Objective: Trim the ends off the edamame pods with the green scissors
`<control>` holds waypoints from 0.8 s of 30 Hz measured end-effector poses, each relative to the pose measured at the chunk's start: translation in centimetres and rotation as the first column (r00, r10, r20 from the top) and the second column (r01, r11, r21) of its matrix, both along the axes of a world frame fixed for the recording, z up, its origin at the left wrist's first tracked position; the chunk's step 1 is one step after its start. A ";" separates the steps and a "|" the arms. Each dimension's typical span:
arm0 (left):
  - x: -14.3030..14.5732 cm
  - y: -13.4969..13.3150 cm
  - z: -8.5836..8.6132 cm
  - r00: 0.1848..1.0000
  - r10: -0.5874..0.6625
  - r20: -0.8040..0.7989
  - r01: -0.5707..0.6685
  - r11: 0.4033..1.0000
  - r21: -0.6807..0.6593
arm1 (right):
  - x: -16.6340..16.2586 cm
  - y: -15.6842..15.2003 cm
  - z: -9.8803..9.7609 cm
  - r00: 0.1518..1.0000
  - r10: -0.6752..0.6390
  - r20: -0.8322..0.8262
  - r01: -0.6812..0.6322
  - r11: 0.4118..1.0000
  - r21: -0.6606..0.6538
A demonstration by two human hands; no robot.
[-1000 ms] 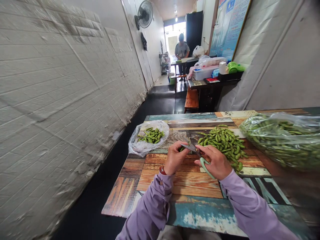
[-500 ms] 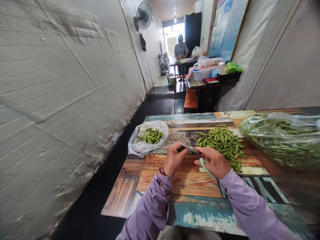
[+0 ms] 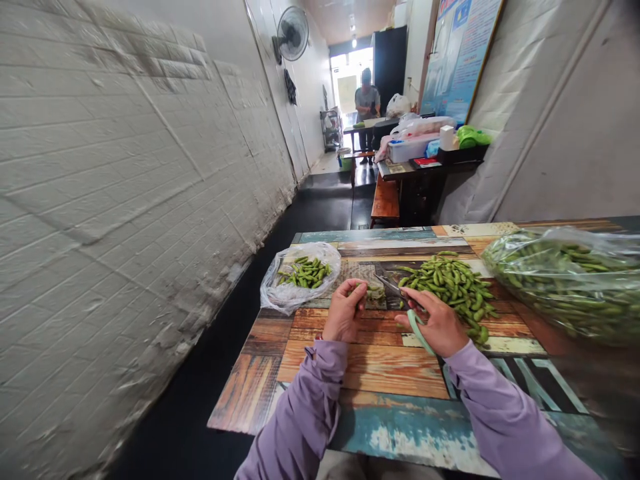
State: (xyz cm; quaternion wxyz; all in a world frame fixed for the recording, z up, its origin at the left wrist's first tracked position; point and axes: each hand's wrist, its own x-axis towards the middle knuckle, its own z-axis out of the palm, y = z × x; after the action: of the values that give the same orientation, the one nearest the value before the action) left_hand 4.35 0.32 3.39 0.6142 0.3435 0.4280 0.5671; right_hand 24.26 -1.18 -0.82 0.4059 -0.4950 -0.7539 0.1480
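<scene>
My left hand (image 3: 344,312) pinches a green edamame pod (image 3: 371,288) over the painted wooden table (image 3: 380,373). My right hand (image 3: 437,324) grips scissors (image 3: 406,308) with pale green handles; the blades point at the pod, close to its end. A loose pile of edamame pods (image 3: 450,283) lies just beyond my right hand. A small open plastic bag (image 3: 299,280) with some pods in it sits left of my left hand. Both my sleeves are lilac.
A large clear bag (image 3: 565,280) full of pods fills the table's right side. A white brick wall runs along the left, with a dark aisle beside the table. Farther back stand a wooden bench (image 3: 385,199), a cluttered table (image 3: 425,150) and a person (image 3: 367,103).
My left hand has drawn the pod slightly left and away from the scissor blades, which now sit a little farther right. The view shifted a bit.
</scene>
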 end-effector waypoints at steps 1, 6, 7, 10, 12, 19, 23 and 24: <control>0.0 0.0 0.0 0.999 -0.002 0.038 0.002 1.000 -0.023 | 0.0 0.0 0.0 1.000 0.008 0.012 -0.008 1.000 0.003; 0.1 -0.1 0.1 0.993 -0.029 0.117 0.037 0.997 -0.064 | -0.2 -0.1 0.1 0.999 0.023 0.037 -0.024 1.000 0.013; 0.2 -0.2 0.1 0.992 -0.040 0.122 0.048 0.997 -0.067 | -0.3 0.0 0.0 0.999 0.026 0.038 -0.026 1.000 0.013; 0.5 -0.5 0.1 0.989 -0.074 0.128 0.085 0.993 -0.083 | -0.4 0.0 -0.1 0.998 0.030 0.047 -0.031 0.999 0.015; 0.7 -0.6 0.1 0.987 -0.091 0.133 0.104 0.990 -0.092 | -0.4 0.0 0.0 0.998 0.031 0.055 -0.032 0.999 0.015; 1.2 -0.7 -0.3 0.983 -0.126 0.131 0.137 0.988 -0.073 | -0.5 -0.3 0.3 0.997 0.047 0.061 -0.050 0.998 0.035; 1.3 -0.7 -0.3 0.981 -0.131 0.143 0.145 0.986 -0.085 | -0.4 -0.3 0.3 0.998 0.042 0.057 -0.044 0.998 0.046; 1.3 -0.7 -0.3 0.981 -0.130 0.143 0.143 0.986 -0.088 | -0.4 -0.4 0.3 0.998 0.040 0.056 -0.042 0.998 0.046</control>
State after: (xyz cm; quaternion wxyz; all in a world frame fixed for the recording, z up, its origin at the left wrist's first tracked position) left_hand 5.61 -0.40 3.06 0.6955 0.3022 0.3875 0.5242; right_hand 23.91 -1.54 -0.53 0.3934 -0.4736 -0.7780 0.1250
